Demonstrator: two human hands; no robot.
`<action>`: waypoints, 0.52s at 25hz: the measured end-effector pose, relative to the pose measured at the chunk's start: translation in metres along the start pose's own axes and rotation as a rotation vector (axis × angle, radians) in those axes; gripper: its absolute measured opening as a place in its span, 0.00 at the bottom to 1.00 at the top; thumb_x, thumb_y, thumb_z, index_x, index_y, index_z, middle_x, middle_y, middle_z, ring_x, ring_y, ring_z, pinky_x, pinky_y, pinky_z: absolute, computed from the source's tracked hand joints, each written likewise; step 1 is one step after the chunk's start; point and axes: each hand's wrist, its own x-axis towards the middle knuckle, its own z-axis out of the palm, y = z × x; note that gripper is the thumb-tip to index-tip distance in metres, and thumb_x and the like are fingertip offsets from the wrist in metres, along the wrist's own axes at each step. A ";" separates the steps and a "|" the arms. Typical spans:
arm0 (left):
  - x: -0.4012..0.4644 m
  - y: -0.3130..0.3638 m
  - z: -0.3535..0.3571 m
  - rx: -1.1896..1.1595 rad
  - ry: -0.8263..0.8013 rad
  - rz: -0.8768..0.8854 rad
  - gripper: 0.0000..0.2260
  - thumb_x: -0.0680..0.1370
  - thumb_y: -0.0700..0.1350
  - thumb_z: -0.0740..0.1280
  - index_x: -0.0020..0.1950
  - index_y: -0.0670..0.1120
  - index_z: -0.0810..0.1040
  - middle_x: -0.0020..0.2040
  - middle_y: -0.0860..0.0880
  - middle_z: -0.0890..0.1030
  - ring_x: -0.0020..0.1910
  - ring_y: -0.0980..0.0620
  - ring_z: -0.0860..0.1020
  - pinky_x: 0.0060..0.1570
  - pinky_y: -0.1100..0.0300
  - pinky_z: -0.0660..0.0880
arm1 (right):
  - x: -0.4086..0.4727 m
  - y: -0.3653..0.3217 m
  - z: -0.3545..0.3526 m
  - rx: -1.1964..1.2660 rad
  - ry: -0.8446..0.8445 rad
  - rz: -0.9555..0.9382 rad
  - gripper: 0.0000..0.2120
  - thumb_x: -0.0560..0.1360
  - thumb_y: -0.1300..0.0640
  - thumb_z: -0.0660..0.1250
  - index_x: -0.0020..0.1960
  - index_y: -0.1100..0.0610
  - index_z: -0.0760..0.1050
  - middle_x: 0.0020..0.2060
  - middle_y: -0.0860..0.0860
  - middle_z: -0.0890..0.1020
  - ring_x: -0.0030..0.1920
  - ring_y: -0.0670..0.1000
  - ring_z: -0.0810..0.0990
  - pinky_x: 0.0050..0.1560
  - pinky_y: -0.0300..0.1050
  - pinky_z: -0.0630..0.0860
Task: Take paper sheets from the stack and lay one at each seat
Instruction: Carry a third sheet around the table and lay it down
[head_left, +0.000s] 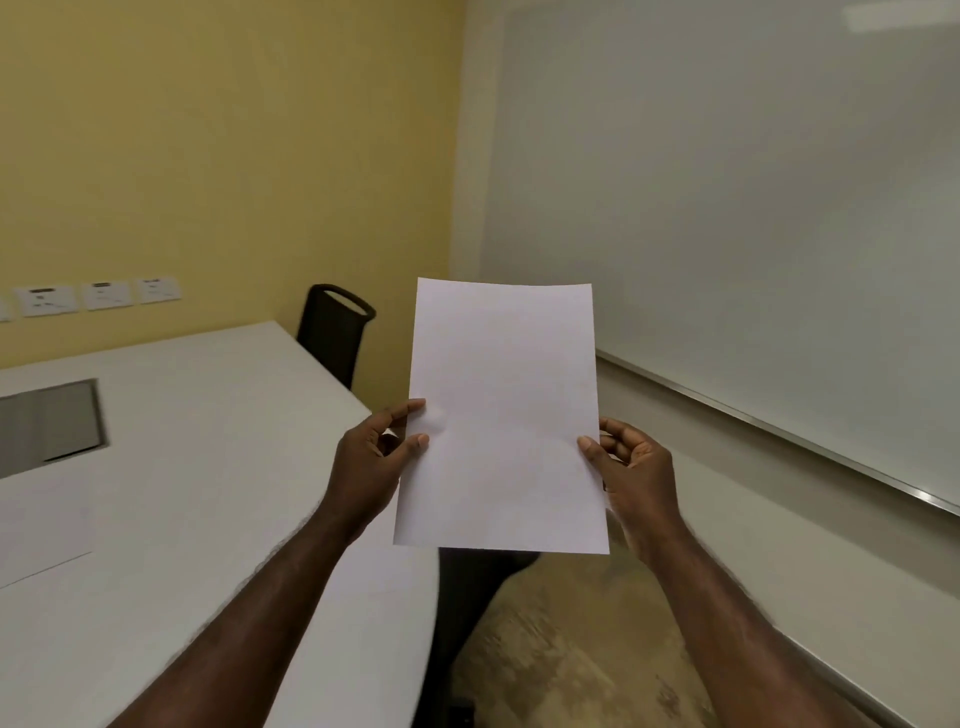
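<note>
I hold white paper sheets (503, 415) upright in the air, beyond the right edge of the white table (218, 467). My left hand (371, 467) pinches their left edge, thumb on the front. My right hand (631, 478) pinches the right edge the same way. Whether it is one sheet or several I cannot tell. Another white sheet (44, 535) lies flat on the table at the left, partly cut off by the frame. A black chair (335, 332) stands pushed in at the table's far right side.
A grey recessed panel (49, 421) sits in the tabletop at the left. Wall sockets (98, 295) line the yellow wall. A whiteboard (753, 208) fills the right wall. Brown carpet (566, 649) and a dark chair part lie below the sheets.
</note>
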 end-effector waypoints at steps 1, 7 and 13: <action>-0.001 0.002 0.028 -0.009 -0.031 0.009 0.17 0.75 0.40 0.70 0.62 0.53 0.79 0.49 0.50 0.84 0.40 0.50 0.81 0.42 0.61 0.80 | 0.001 0.000 -0.027 -0.008 0.021 0.000 0.12 0.73 0.62 0.72 0.54 0.51 0.79 0.45 0.52 0.85 0.45 0.51 0.84 0.47 0.46 0.80; 0.017 -0.012 0.155 -0.019 -0.164 0.013 0.17 0.75 0.43 0.70 0.63 0.54 0.78 0.57 0.54 0.81 0.52 0.52 0.80 0.52 0.55 0.80 | 0.026 0.032 -0.136 -0.037 0.181 0.043 0.11 0.73 0.63 0.72 0.53 0.51 0.80 0.45 0.51 0.86 0.46 0.51 0.85 0.50 0.48 0.81; 0.085 -0.050 0.258 -0.041 -0.203 -0.020 0.17 0.76 0.42 0.70 0.63 0.54 0.78 0.54 0.52 0.82 0.48 0.50 0.81 0.49 0.53 0.81 | 0.114 0.073 -0.192 -0.082 0.224 0.085 0.11 0.73 0.62 0.71 0.50 0.47 0.79 0.45 0.50 0.86 0.46 0.51 0.85 0.49 0.49 0.81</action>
